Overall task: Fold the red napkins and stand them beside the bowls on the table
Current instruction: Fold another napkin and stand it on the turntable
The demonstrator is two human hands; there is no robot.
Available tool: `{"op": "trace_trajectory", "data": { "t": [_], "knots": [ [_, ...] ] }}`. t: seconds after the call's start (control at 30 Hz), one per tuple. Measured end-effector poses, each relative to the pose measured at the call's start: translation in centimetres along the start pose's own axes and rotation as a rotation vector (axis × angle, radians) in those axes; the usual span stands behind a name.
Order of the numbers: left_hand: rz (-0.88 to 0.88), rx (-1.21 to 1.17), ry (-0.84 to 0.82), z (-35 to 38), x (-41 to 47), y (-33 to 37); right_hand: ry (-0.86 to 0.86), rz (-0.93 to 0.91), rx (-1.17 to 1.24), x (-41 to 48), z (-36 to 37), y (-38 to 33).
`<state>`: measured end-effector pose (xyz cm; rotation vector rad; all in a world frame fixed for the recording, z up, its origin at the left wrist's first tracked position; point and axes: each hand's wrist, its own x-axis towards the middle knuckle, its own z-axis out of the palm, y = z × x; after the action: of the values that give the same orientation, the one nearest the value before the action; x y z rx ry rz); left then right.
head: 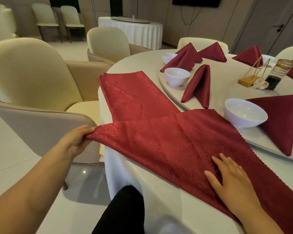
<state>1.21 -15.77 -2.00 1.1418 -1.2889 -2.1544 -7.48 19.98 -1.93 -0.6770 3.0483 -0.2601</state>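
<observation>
A red napkin (167, 141) lies spread over the near edge of the round white table (184, 191). My left hand (76, 141) pinches its left corner, pulled out past the table edge. My right hand (230, 183) rests flat on the cloth with fingers straight. Behind it lies a stack of flat red napkins (134, 95). Folded napkins stand beside white bowls: one (199, 85) next to a bowl (177, 76), another (284, 122) beside the nearest bowl (244, 113), more (183, 58) farther back.
A raised turntable (218, 81) carries a gold stand (254, 71) and a glass jar (277, 73). Cream chairs (32, 78) stand close on the left of the table. My dark trouser leg (123, 211) is under the table edge. Another white-skirted table (134, 29) stands behind.
</observation>
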Motion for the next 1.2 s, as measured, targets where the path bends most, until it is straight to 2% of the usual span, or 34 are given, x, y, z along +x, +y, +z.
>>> {"op": "trace_trajectory", "data": {
  "t": [0.07,0.17,0.23,0.3,0.33,0.47,0.53,0.6,0.67,0.73,0.77,0.9,1.0,1.07,1.2],
  "knots": [
    [0.057,-0.013,0.048,0.1,0.3,0.6,0.006,-0.006,0.001,0.0,-0.1,-0.1],
    [0.136,0.059,0.027,0.3,0.2,1.7,0.010,-0.006,0.019,-0.1,-0.2,-0.1],
    [0.229,0.239,0.057,0.4,0.1,1.6,0.013,-0.011,0.037,0.0,-0.3,0.0],
    [0.428,0.550,0.185,1.1,-0.6,0.9,0.016,-0.030,0.019,0.0,-0.2,0.1],
    [0.537,0.683,0.199,1.9,-1.5,0.5,0.018,-0.049,0.013,0.1,0.0,0.2],
    [1.018,1.119,-0.052,6.6,-6.2,-3.3,0.052,0.010,0.043,-0.2,0.5,-0.1],
    [1.190,1.348,-0.212,9.3,-7.9,-6.1,0.080,-0.001,0.029,-0.4,0.6,-0.3],
    [1.140,1.492,-0.333,11.6,-9.5,-8.1,0.071,0.018,-0.017,-0.6,0.4,-0.6],
    [1.089,1.561,-0.357,12.3,-9.6,-9.4,0.096,0.017,-0.052,-0.7,0.5,-0.5],
    [1.111,1.580,-0.369,12.1,-9.1,-10.3,0.074,0.019,-0.061,-0.7,0.4,-0.5],
    [1.055,1.606,-0.394,11.8,-9.2,-10.2,0.063,0.016,-0.056,-0.7,0.4,-0.5],
    [1.073,1.656,-0.386,11.4,-9.3,-10.5,0.068,-0.003,-0.035,-0.4,0.5,-0.5],
    [1.166,1.628,-0.317,11.7,-8.8,-10.9,0.076,-0.011,-0.019,-0.3,0.5,-0.1],
    [1.134,1.646,-0.330,12.0,-8.8,-10.7,-0.036,0.006,0.022,0.1,-0.1,0.0],
    [1.094,1.646,-0.379,12.2,-8.8,-11.0,0.018,0.008,0.011,-0.4,-0.1,-0.2]
  ]
}}
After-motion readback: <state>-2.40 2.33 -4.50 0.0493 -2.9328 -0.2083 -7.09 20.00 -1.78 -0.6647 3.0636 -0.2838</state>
